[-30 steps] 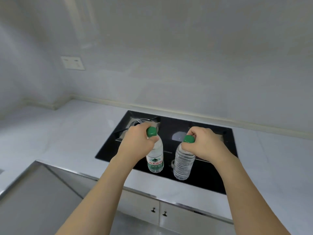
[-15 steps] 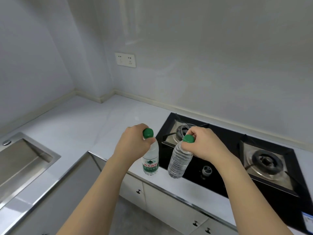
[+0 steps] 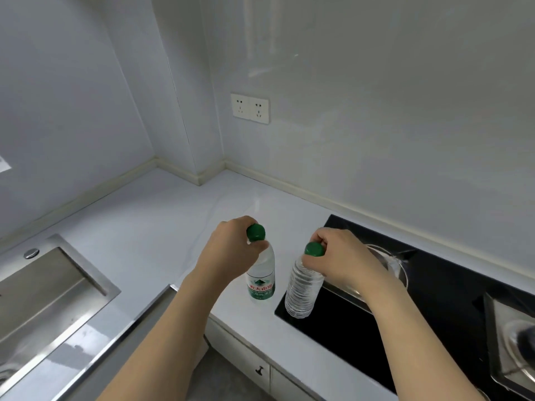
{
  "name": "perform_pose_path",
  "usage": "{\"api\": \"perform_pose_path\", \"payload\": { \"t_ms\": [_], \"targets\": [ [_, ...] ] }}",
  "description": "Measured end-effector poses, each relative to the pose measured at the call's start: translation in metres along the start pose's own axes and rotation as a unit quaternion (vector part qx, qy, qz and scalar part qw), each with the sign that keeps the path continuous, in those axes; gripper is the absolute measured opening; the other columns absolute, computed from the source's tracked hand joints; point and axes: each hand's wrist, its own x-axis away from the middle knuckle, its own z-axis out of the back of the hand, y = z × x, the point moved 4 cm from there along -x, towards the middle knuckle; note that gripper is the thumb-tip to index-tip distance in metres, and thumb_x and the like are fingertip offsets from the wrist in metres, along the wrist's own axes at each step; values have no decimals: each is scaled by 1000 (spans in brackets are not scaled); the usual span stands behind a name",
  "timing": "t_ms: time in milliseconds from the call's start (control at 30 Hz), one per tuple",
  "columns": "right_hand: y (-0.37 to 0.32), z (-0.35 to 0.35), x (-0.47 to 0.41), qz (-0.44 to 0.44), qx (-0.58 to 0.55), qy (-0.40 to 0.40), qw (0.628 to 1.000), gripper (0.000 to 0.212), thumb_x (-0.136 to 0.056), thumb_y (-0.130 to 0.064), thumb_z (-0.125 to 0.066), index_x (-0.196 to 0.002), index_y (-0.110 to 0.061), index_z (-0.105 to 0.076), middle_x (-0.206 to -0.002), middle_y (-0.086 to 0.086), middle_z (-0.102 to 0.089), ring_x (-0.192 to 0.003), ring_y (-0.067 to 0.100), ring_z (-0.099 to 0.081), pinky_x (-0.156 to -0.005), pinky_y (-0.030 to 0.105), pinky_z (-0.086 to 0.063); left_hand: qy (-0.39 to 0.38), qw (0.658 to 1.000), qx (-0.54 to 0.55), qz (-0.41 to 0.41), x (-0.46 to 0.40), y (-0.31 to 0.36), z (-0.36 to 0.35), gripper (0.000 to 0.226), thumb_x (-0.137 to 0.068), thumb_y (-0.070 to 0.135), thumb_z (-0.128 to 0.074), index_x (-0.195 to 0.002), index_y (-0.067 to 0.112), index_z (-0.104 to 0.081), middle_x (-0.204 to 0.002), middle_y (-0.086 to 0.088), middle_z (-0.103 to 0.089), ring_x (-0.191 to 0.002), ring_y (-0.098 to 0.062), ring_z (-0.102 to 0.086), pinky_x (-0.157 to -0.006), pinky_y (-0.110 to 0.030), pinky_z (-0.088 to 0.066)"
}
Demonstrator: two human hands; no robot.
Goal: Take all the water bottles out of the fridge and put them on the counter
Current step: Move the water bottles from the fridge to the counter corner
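My left hand [image 3: 231, 250] grips the neck of a clear water bottle with a green cap and a green-and-white label [image 3: 261, 282]. It hangs just over the white counter [image 3: 162, 227], left of the hob. My right hand [image 3: 341, 256] holds a second, ribbed and unlabelled green-capped bottle [image 3: 302, 287] by its neck. This one tilts a little, its base over the hob's left edge. I cannot tell whether either bottle touches a surface. The fridge is out of sight.
A black glass gas hob [image 3: 362, 322] with two burners lies at the right. A steel sink [image 3: 49, 293] is set into the counter at the left. A double wall socket [image 3: 249, 108] sits above the corner. White cabinet doors [image 3: 246, 357] are below the counter edge.
Both hands have carried the bottles leftward from over the hob toward the white counter. My view has swung left, bringing the corner and sink into sight.
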Motion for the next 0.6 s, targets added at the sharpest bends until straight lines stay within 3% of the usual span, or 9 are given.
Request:
{"api": "perform_pose_path", "payload": {
  "t_ms": [233,600],
  "targets": [
    [-2,2,-84,26,-12,-10,1000,17,-76,-35,-69,-85,-25,-59,-78,-7,-62,-69,12,-58,-60,28,-48,8,1000,-15,17,-72,-19,3,16,-83,28,-69,-96,23,-61,-90,3,-65,-89,-20,-62,-76,-42,-55],
    [-29,-24,-183,9,-17,-36,999,16,-76,-33,-70,-86,-26,-60,-80,-9,-62,-67,10,-56,-56,23,-45,19,999,-9,36,-153,-80,29,16,-83,27,-70,-98,25,-62,-92,5,-67,-91,-18,-63,-78,-37,-54]
  ]
}}
